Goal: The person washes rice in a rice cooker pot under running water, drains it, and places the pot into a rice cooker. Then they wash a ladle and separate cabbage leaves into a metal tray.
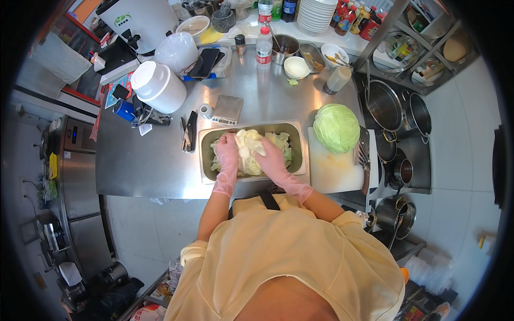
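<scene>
Both my hands wear pink gloves and work over a rectangular steel pan (298, 160) on the counter. Between them is a pale chunk of cabbage (249, 150), its layers loosened. My left hand (227, 148) grips its left side with bent fingers. From the right, my right hand (272, 159) closes on the same chunk. Torn cabbage leaves (281, 143) lie in the pan around it. A whole green cabbage (336, 128) rests on the white cutting board (334, 179), right of the pan.
A knife (366, 179) lies along the board's right edge. Beyond the pan stand a small digital scale (227, 108) and scissors (185, 136). Left is a white lidded canister (158, 88). A water bottle (264, 48), a squeeze bottle (337, 80) and bowls line the back. Pots (384, 106) fill the right side.
</scene>
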The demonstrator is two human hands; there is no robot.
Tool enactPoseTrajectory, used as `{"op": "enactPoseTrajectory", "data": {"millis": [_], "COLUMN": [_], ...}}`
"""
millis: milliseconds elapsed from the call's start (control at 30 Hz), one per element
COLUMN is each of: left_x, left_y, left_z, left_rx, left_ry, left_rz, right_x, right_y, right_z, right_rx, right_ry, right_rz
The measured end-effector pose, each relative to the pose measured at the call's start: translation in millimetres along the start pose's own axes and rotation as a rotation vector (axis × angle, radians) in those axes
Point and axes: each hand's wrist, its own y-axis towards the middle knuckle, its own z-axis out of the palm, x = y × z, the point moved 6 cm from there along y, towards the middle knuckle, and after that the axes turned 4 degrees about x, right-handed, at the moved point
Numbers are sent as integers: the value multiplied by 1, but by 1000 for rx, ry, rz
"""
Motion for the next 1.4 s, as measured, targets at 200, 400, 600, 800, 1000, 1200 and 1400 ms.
{"op": "enactPoseTrajectory", "data": {"millis": [200, 400, 600, 800, 1000, 1200, 1400], "left_x": [9, -14, -12, -5, -2, -22, -60], "left_y": [11, 0, -1, 3, 0, -9, -31], "left_z": [-9, -14, -12, -11, -10, -15, -42], "left_rx": [-13, 3, 21, -3, -5, 8, -79], "left_ry": [-130, -5, -56, 17, -54, -47, -439], "left_rz": [-23, -33, -93, -63, -98, -38, 77], "right_x": [-23, -3, -88, -184, -197, -102, -17], "right_y": [2, 40, 170, 242, 243, 154, 42], "right_z": [-44, -80, -118, -85, -76, -119, -102], "right_rx": [-9, 427, 89, 115, 151, -68, 229], "right_ry": [210, -483, -546, -695, -840, -331, -366], "right_rz": [202, 112, 225, 303, 371, 28, -32]}}
